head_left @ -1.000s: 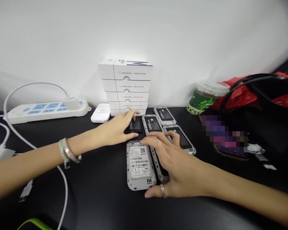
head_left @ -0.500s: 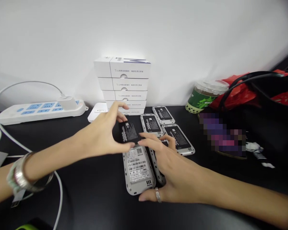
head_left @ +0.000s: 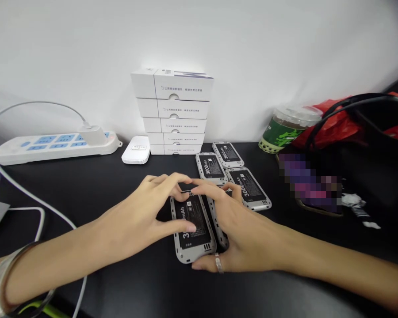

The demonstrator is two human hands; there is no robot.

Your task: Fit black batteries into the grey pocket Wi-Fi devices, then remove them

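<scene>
Both hands close together around a grey handheld device (head_left: pixel 182 252) at lower centre of the frame, its long axis running away from the person, far end leaning slightly left. The left hand (head_left: pixel 135 218) lies more over it, thumb pressing the black 3000mAh battery (head_left: pixel 194 212) set in its back; the right hand (head_left: pixel 245 234) clasps its right edge. Three more such devices (head_left: pixel 247 187) lie upper right.
</scene>
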